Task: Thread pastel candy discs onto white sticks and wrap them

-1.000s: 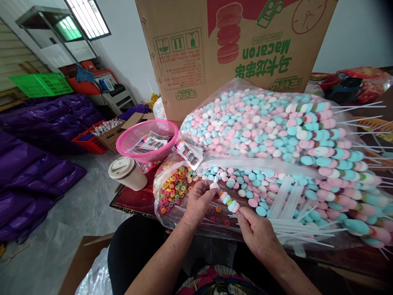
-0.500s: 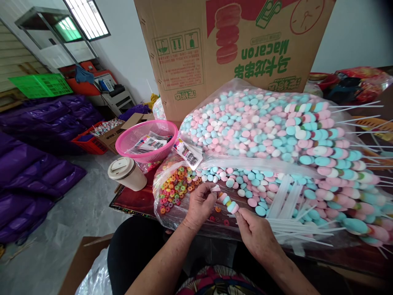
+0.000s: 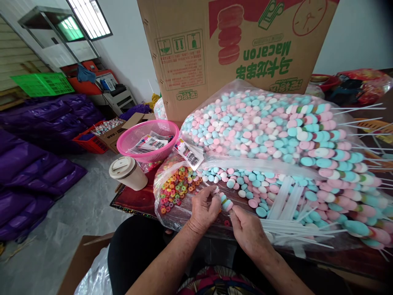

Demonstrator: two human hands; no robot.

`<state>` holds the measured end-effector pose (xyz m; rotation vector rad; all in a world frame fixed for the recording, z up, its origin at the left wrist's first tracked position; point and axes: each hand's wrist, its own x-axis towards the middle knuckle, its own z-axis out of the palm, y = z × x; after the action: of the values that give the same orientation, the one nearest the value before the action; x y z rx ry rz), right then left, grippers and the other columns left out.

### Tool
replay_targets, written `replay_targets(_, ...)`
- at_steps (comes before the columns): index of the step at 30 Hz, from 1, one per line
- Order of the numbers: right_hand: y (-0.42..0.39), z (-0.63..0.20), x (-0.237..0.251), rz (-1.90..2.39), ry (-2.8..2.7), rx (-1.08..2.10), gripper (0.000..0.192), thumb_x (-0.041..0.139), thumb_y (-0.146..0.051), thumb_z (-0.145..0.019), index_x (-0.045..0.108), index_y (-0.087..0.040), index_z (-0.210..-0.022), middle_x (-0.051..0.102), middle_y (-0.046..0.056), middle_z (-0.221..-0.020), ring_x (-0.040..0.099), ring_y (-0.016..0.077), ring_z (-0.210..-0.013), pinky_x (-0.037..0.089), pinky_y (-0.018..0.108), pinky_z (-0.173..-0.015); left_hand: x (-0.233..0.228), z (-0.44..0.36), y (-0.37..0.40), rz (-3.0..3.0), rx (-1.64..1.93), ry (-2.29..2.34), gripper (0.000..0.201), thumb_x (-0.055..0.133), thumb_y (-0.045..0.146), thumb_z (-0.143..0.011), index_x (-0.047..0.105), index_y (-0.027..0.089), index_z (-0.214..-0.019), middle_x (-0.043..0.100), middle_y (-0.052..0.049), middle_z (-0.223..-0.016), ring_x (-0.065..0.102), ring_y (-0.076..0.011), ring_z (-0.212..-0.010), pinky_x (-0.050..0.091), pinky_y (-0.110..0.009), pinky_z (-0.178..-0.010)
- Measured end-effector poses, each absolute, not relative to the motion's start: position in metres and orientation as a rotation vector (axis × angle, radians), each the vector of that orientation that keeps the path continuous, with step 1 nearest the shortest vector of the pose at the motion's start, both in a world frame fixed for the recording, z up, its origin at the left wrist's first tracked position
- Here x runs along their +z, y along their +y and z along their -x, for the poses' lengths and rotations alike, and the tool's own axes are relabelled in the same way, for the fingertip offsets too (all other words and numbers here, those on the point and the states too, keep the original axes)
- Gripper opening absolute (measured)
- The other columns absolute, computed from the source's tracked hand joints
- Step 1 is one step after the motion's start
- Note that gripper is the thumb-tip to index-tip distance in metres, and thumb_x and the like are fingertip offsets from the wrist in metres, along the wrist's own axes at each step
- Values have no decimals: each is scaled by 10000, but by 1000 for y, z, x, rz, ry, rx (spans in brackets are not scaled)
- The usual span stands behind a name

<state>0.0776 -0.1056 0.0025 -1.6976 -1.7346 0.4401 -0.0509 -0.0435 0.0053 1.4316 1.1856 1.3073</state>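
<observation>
- Head view: the left hand's (image 3: 205, 207) thumb and fingers are together at the far end of a skewer (image 3: 226, 202), seemingly clamped on a pale pink piece (the fingers hide part of it).
- The right hand (image 3: 250, 229) has thumb and forefinger pinched at the skewer's near end, just below its last pink piece; the skewer slants between the hands, low over the table (image 3: 130, 199).
- Blue, pink and yellow-green pieces already sit on it, so I judge it well filled; whether bare stick is left at the far end, I cannot tell.
- Filled skewers (image 3: 334, 164) lie stacked at the right, while bare white sticks (image 3: 301, 233) by the right hand and many loose candies (image 3: 260, 211) suggest plenty is left.
- Left of the left hand, fruit-coloured rings (image 3: 176, 186) lie heaped on clear plastic.
- Beyond the hands, a big clear bag (image 3: 233, 123) bulges with more candies, its folded edge lying between bulk and loose pieces.
- Printed labels (image 3: 190, 153), a pink basket (image 3: 123, 141) and a lidded cup (image 3: 127, 174) crowd the left side, and a tall carton (image 3: 184, 53) closes off the back (nothing blocks the skewer itself).
</observation>
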Motion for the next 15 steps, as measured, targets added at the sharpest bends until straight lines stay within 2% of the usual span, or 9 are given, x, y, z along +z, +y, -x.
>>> replay_targets(4,-106,-74,4,1618,-1718,575,363,322,-317,-904,549,-191,-651,584,24,-549,510,136,-504,344,251,-511,14,52,-33,-977,1326,1151,166,625,313,-744,673,172,-819,638,-3,-710,560,-119,-637,465,-237,-640)
replay_targets(7,-109,-71,4,1594,-1717,628,340,314,-303,-905,588,-176,-749,628,47,-612,556,157,-560,365,259,-540,19,47,-29,-692,1195,961,199,641,311,-709,632,149,-823,615,-10,-709,553,-108,-616,464,-229,-605)
replay_targets(10,-110,-68,3,1623,-1744,641,340,290,-278,-901,591,-163,-791,651,71,-659,579,177,-598,375,272,-562,22,37,-34,-546,1074,855,202,593,349,-718,575,148,-726,586,-14,-648,539,-108,-542,458,-237,-536)
replay_targets(15,-109,-61,-4,1694,-1800,623,336,272,-226,-869,585,-153,-770,656,98,-674,600,199,-626,380,284,-575,24,22,-45,-520,1208,920,225,564,368,-739,470,178,-663,521,35,-550,495,-77,-459,449,-209,-501)
